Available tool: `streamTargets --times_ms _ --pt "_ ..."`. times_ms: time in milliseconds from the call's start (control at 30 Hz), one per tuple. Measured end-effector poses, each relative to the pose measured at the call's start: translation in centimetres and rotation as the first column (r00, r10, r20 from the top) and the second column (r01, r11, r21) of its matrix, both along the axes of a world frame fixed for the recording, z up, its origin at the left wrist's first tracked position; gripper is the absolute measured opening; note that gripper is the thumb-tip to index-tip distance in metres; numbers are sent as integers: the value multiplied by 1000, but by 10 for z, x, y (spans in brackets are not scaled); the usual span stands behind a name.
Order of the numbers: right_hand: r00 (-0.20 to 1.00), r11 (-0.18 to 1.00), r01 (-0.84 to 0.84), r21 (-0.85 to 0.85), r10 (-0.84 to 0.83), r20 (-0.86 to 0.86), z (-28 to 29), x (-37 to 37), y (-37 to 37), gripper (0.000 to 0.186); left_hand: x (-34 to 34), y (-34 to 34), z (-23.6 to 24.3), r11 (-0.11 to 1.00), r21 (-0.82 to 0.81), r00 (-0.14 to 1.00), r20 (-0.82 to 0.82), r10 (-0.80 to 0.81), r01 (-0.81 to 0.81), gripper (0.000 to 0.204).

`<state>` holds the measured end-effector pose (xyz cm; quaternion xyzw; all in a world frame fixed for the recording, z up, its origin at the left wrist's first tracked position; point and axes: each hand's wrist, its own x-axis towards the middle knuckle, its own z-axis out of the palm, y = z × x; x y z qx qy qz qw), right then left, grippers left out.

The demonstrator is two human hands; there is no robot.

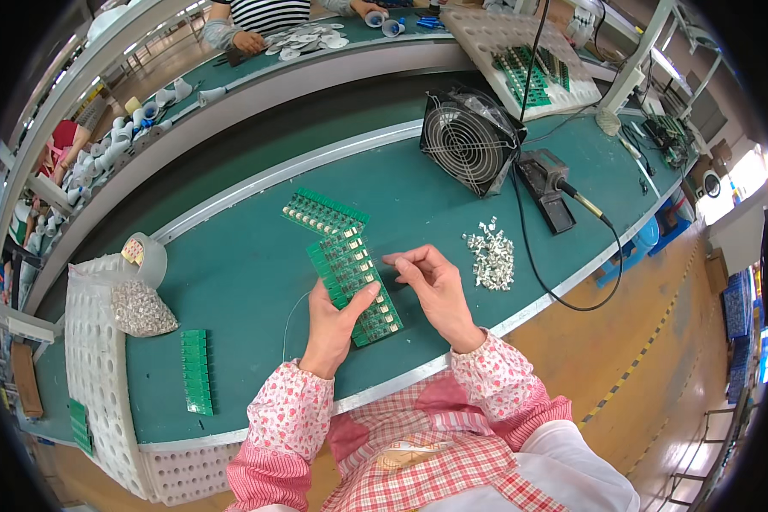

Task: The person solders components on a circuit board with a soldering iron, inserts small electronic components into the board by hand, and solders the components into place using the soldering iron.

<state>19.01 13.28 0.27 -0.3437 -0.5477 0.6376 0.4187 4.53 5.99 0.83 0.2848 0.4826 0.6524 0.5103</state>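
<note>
My left hand (333,320) grips a long green circuit-board panel (346,269) by its side, thumb over its face, which carries a row of small pale components. Just right of the panel, my right hand (431,290) has its index finger and thumb close together, curled; whether they hold a small part is too small to tell. A second green panel (320,209) lies behind the held one. A pile of small white parts (491,260) lies to the right on the green workbench (222,367).
A fan (465,141) and soldering-iron stand (542,200) sit back right. A bag of parts (141,307), tape roll (149,260), perforated white boards (94,350) and another panel (196,371) are left. Beyond, a co-worker's hands (249,43) and a tray of boards (503,47).
</note>
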Motion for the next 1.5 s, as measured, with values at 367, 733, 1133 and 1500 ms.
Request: streamTargets --times_ms 367,733,1133,1500 --pt "998 998 53 42 -55 38 0 4 -3 17 -2 2 2 1000 -25 1000 -24 -2 1 30" --pt "1000 999 -8 -40 7 -22 2 3 -4 19 -1 0 0 1000 -30 998 -58 2 -3 31" --pt "982 967 -171 -190 150 -119 1 1 -2 16 4 1 -4 1000 3 987 -159 2 -1 30" --pt "969 952 -227 -206 201 -141 0 5 -2 20 8 0 2 999 48 959 -281 26 -13 27"
